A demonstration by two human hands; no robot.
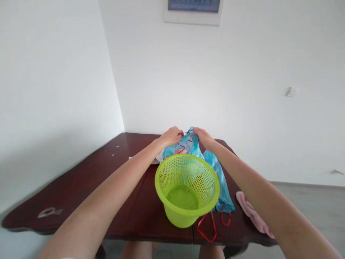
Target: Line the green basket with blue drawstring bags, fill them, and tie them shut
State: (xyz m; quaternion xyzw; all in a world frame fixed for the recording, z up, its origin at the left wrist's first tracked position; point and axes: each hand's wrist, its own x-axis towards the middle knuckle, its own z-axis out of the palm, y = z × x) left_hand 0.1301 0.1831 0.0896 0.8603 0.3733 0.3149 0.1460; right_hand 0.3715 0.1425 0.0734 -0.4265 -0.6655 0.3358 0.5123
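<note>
My left hand (170,136) and my right hand (204,138) are both closed on the top of a light blue plastic bag (188,143) with red markings, pinching it a little above the far side of the dark wooden table (107,180). The bag hangs down behind and to the right of a lime green plastic basket (186,187), which stands upright with nothing inside. A further part of the blue plastic (223,190) lies to the basket's right, and red drawstring loops (207,226) trail near the table's front edge.
A pink cloth (252,214) lies at the table's right edge under my right forearm. Something white (159,158) shows behind the basket. A clear scrap (50,212) rests at the table's left end. White walls close in behind and on the left.
</note>
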